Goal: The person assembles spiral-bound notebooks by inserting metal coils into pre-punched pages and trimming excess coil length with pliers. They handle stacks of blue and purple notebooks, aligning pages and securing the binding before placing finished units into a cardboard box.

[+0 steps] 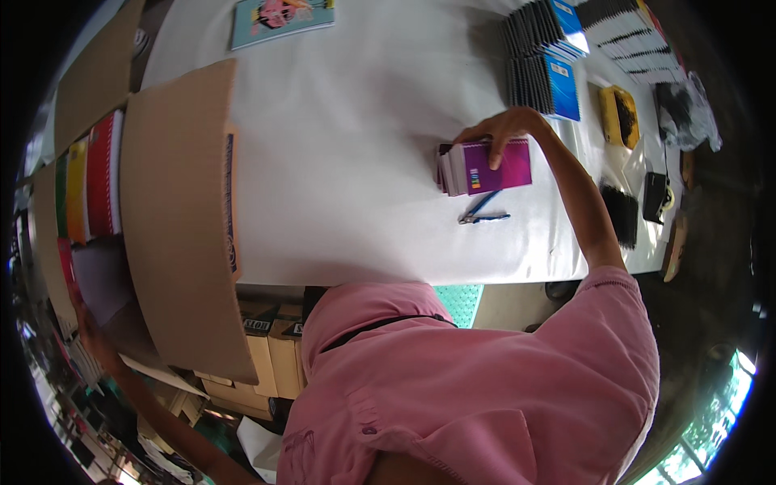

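My right hand (503, 128) is closed over a stack of small purple spiral notebooks (513, 167) on the white-covered table, its thumb lying on the top cover. Just below the stack lies a pair of blue-handled pliers (483, 217). At the far left, my left hand (87, 325) reaches into an open cardboard box (182, 218), beside a thin red edge (68, 271) that looks like a notebook's. Its fingers are too small and dim to make out. Red, yellow and green notebooks (103, 174) stand in the box's upper part.
Stacks of blue-covered spiral notebooks (563, 85) and white-edged notebooks (634, 44) stand at the far right. Near them are a yellow container (619, 117), a black brush-like thing (619, 217) and a tape dispenser (656, 198). A light-blue illustrated notebook (283, 20) lies at the far edge. Cartons (283, 356) sit below the table.
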Demonstrator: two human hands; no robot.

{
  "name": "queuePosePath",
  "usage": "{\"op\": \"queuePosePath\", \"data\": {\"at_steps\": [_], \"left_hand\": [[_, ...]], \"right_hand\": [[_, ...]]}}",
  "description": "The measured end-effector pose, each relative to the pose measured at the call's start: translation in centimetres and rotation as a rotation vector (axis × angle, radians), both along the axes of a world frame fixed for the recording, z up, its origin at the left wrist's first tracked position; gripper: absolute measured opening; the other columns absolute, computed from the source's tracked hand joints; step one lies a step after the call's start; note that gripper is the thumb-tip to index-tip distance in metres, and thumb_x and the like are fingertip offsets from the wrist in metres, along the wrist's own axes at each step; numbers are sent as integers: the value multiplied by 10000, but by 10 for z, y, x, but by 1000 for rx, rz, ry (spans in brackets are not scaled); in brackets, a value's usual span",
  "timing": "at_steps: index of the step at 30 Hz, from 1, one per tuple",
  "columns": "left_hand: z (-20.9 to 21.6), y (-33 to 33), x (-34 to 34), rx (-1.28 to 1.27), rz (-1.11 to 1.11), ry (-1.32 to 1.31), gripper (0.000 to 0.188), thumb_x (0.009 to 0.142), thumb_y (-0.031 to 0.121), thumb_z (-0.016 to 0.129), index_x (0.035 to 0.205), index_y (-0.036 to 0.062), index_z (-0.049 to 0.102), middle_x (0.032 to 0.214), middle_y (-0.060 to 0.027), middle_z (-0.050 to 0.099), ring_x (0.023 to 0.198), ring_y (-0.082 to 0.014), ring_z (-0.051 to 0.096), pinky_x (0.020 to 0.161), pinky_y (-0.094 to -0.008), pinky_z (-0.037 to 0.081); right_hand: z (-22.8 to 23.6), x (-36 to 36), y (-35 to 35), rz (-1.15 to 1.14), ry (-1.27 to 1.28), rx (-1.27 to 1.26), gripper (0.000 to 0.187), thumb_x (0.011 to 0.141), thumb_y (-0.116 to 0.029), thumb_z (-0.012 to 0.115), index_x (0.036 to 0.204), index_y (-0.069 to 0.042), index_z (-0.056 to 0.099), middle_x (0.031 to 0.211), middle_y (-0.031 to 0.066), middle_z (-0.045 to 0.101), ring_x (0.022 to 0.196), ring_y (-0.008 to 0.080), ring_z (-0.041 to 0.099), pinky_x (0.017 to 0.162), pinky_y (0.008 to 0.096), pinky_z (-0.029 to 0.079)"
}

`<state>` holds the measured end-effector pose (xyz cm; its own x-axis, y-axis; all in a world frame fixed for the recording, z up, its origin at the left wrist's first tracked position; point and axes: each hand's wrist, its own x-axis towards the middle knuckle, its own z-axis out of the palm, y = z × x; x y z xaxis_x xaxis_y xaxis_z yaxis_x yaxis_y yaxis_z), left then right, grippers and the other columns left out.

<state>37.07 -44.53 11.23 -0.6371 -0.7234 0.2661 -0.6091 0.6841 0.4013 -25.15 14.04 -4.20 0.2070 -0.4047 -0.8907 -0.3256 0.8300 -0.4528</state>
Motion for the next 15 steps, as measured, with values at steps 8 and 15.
{"op": "queuePosePath", "data": {"at_steps": [8, 15], "left_hand": [[-1, 11, -16, -195, -80, 2, 398, 1046, 195, 429, 1429, 97, 471, 1433, -111, 510, 1341, -228, 448, 1115, -354, 326], [3, 20, -18, -168, -4, 80, 425, 1016, 272, 493, 1440, 271, 456, 1434, -150, 491, 1388, -367, 365, 1114, -431, 338]], "right_hand": [[131, 25, -22, 84, 559, -400, 1038, 612, -569, 836, 1472, -194, 394, 1532, 78, 351, 1421, 281, 318, 1138, 483, 296], [274, 252, -255, -89, 171, -1236, 980, 799, -691, 623, 1414, 38, 401, 1431, 218, 453, 1335, 305, 456, 1092, 459, 353]]}}
